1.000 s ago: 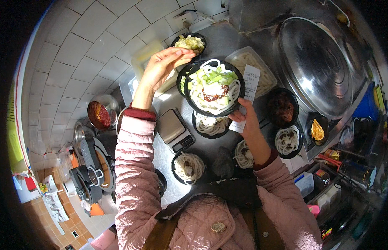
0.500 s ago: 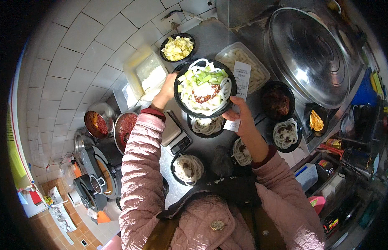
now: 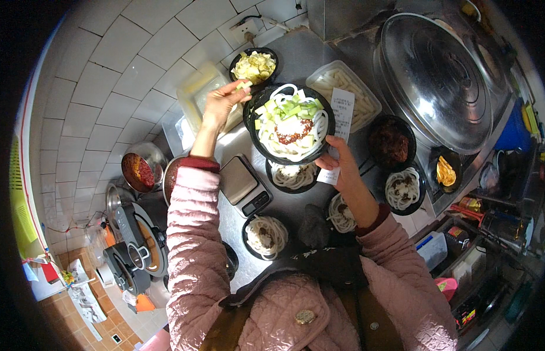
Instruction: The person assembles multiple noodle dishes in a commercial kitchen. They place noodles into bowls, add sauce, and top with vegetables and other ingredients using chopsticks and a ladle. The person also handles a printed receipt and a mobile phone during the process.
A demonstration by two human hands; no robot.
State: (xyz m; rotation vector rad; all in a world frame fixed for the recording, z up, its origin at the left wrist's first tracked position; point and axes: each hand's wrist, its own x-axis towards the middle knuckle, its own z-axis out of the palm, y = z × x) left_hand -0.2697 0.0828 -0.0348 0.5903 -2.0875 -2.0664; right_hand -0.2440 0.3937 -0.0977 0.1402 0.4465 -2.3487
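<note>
In my right hand (image 3: pixel 341 161) is a black bowl of noodles (image 3: pixel 271 143), gripped by its right rim and lifted above the counter. Thick white noodles fill it, topped with pale green chopped pieces, a red sauce and a white powder. A long paper receipt (image 3: pixel 343 111) is pinched in the same hand along the bowl's side. My left hand (image 3: pixel 221 104) is at the bowl's upper left, its fingertips closed on a few pale green diced pieces (image 3: pixel 244 85). Just beyond those fingertips stands a black bowl of yellow-green chopped vegetable (image 3: pixel 255 66).
Several more noodle bowls (image 3: pixel 264 237) stand on the metal counter, beside a kitchen scale (image 3: pixel 244 186). A tub of pale sticks (image 3: pixel 357 105) and a large domed steel lid (image 3: pixel 436 76) are at the right. Red sauce pans (image 3: pixel 139 172) sit left, below the tiled wall (image 3: pixel 126 76).
My left hand has let go of the bowl's left side and moved up to the chopped vegetable bowl; diced pieces now show in its fingers. The right hand keeps the noodle bowl nearly still.
</note>
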